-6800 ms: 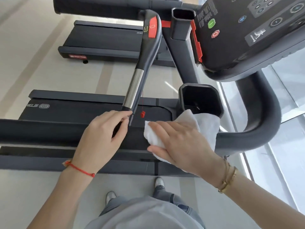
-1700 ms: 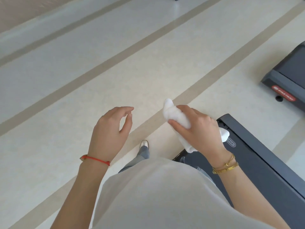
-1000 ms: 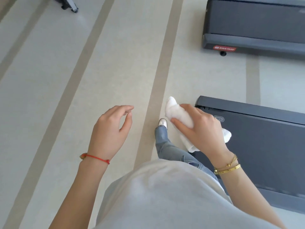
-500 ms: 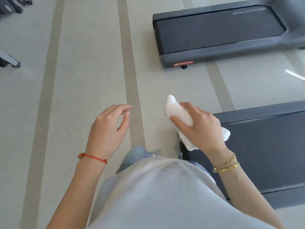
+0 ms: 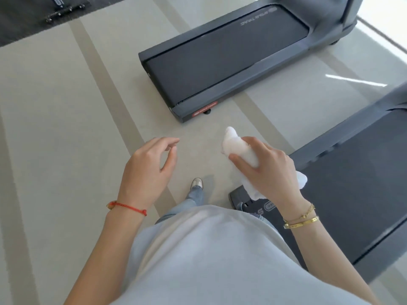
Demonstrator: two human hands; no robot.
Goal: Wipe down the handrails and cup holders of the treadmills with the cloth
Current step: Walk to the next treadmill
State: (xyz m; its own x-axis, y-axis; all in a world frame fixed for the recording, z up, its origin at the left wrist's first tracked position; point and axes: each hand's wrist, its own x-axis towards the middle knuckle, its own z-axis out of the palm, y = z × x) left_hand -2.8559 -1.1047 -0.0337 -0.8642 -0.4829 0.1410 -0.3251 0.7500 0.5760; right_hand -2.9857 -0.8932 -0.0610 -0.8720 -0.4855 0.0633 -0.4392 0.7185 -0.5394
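My right hand [image 5: 266, 170] grips a bunched white cloth [image 5: 236, 146], held in front of my waist above the floor. My left hand [image 5: 147, 170] hangs beside it with loosely curled fingers and holds nothing. A dark grey treadmill [image 5: 220, 60] lies ahead with its rear end toward me; only the foot of its upright shows at the top right. A second treadmill's deck [image 5: 356, 179] lies at my right, under my right forearm. No handrail or cup holder is in view.
Pale floor with darker beige stripes [image 5: 103, 84] spreads to the left and between the two treadmills. A dark mat with a piece of black equipment [image 5: 63, 12] lies at the far top left. My shoe [image 5: 196, 183] is on the floor below my hands.
The view has swung round from the handrail to the floor and then toward the far treadmill, which now lies closer ahead. Both hands keep their pose, the right still holding the cloth.
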